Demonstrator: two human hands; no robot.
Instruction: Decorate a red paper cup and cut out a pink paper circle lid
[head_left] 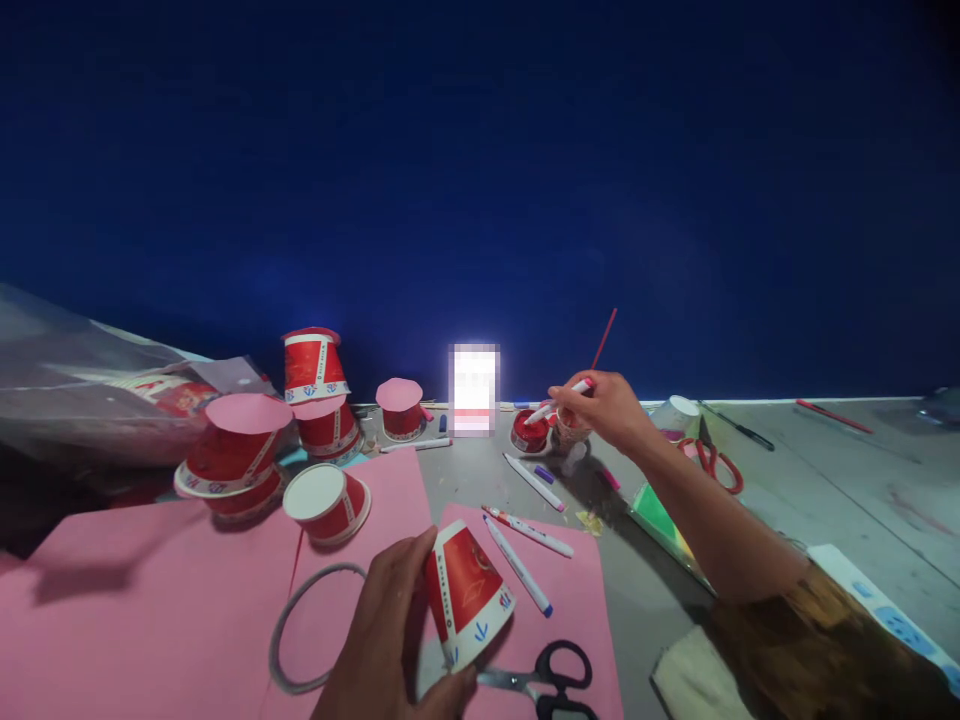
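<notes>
My left hand (390,625) grips a red and white paper cup (466,575), tilted, with small blue and red marks drawn along its white rim band. Pinched in my right hand (607,408) is a white marker (551,405) with a pink end. The marker's lower tip reaches the mouth of a small red pot (531,434); whether it touches inside cannot be seen. Below the held cup lie black-handled scissors (562,670). Beside it on the pink paper (577,610) rest a blue-tipped marker (519,568) and a patterned marker (529,530).
Decorated paper cups (313,368) topped with pink discs stand at left, near a white-topped cup (315,492) and a grey ring (279,630). A bright screen (474,390) stands at the back. Red-handled scissors (724,470) and a power strip (885,610) are at right.
</notes>
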